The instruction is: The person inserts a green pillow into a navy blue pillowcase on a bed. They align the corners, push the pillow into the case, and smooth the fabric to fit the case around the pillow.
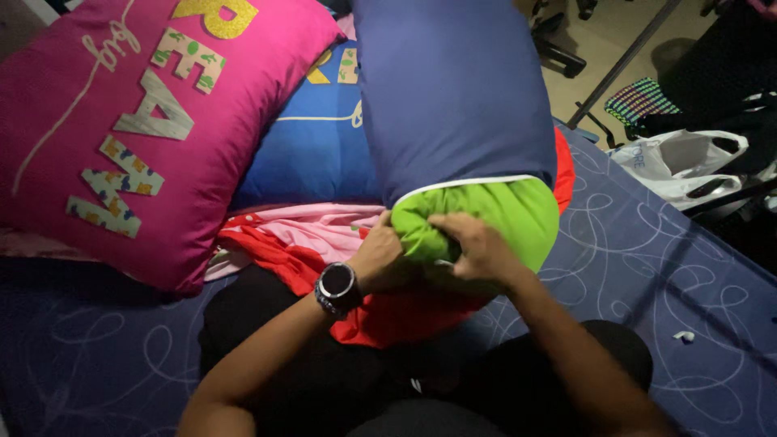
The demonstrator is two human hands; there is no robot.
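Both hands are clenched on the green end of the pillow [477, 218]: the left hand [380, 259] bunches the fabric at one side, the right hand [477, 247] pinches it just beside. To do this well, I judge both grips should stay tight and close together so the stuffing cannot bulge out between them. Above the grip the pillow turns blue, plump and smooth; below it lies red cloth [388, 311] on the patterned bed [647, 259]
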